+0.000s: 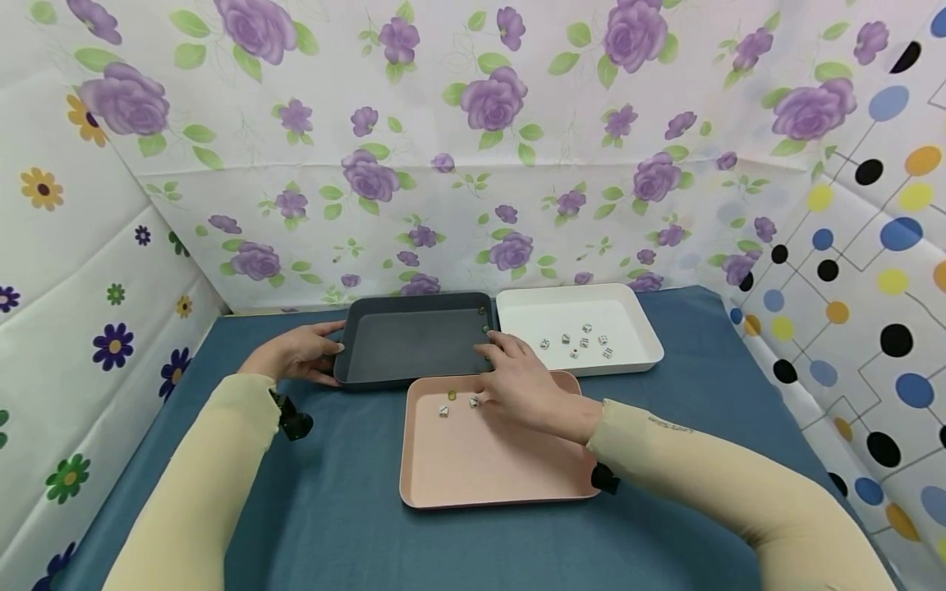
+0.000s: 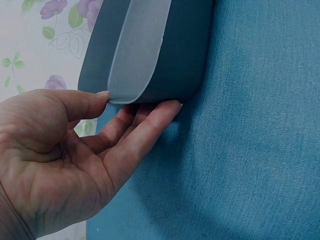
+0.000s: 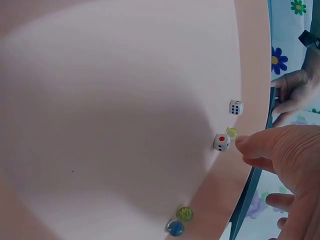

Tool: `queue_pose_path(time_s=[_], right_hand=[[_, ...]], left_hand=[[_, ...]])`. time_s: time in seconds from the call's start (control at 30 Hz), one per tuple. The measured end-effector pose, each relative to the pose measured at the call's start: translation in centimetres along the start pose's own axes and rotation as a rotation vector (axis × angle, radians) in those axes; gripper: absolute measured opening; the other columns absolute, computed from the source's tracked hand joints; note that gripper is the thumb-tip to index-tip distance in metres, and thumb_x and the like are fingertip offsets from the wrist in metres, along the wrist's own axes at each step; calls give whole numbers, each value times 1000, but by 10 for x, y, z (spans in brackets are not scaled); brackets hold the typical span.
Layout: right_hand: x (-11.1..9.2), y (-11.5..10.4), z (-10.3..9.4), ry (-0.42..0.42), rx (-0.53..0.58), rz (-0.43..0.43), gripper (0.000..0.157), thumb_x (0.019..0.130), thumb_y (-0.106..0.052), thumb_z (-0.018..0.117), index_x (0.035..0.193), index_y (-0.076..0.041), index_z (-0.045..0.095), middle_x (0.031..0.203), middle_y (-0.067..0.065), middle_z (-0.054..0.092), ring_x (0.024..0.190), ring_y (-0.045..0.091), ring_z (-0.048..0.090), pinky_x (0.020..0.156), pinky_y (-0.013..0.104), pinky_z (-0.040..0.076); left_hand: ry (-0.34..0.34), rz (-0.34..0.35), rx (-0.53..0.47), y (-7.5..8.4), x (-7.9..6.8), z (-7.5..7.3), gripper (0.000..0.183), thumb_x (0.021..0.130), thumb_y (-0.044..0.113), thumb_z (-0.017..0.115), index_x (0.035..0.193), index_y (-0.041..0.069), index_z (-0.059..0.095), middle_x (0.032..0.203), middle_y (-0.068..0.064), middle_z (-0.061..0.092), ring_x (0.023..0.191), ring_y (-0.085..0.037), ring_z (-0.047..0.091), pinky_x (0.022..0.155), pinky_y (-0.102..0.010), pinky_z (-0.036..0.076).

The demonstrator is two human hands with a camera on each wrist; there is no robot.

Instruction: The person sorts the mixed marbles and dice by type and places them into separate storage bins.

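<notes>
My left hand [image 1: 299, 353] grips the left side of the dark grey tray [image 1: 414, 341], the thumb on its rim and the fingers against the outer wall in the left wrist view. My right hand [image 1: 517, 384] hovers over the far edge of the pink tray [image 1: 495, 484], fingers parted and reaching toward the grey tray. Below its thumb, in the right wrist view, lie a white die [image 3: 222, 142] and a yellowish marble [image 3: 232, 132]. Another die [image 3: 236, 107] sits beside them. A green marble [image 3: 184, 214] and a blue marble [image 3: 175, 228] touch in a corner.
A white tray [image 1: 643, 357] with several dice [image 1: 584, 342] stands right of the grey one. Small marbles [image 1: 485, 329] lie at the grey tray's right end. Blue cloth [image 1: 332, 509] covers the table; floral sheets [image 1: 443, 205] hang behind and at the sides.
</notes>
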State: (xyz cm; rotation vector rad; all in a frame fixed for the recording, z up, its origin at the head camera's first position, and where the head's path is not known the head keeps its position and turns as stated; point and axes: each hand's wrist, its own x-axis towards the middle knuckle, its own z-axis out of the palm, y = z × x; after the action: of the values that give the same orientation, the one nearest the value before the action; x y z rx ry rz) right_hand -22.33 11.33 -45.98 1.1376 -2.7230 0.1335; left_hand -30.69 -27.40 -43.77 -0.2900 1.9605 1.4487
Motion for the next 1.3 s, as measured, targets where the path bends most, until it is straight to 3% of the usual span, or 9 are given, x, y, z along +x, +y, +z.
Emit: queue_pose_path(time_s=[0.43,0.73,0.97,1.3], right_hand=[[14,-3,8,-62,-96,12,20,85,-43,85,97,-28,83,149,13,53,150,40,26,123,51,23],[16,-5,15,-70,-92,1,14,86,-41,85,87,-28,80,149,13,52,150,41,28,121,53,26],[13,-7,14,-80,-62,-11,14,87,-35,84,79,-28,75,149,14,52,150,40,27,122,53,25],[9,-9,14,-81,-48,-13,16,86,-37,86,79,-27,76,150,13,52,151,39,26,122,52,25]], left_hand=[[9,-5,1,1,-1,1,70,112,8,39,166,30,0,159,-32,26,133,-48,49,91,-56,57],[10,-2,-2,0,0,0,70,112,8,40,166,30,1,159,-32,26,132,-47,50,91,-56,57],[10,8,17,-1,2,-1,69,112,9,39,166,30,1,154,-32,37,126,-45,57,89,-55,58],[10,1,17,-1,0,1,69,113,9,39,166,30,1,155,-32,34,126,-45,57,90,-55,58]])
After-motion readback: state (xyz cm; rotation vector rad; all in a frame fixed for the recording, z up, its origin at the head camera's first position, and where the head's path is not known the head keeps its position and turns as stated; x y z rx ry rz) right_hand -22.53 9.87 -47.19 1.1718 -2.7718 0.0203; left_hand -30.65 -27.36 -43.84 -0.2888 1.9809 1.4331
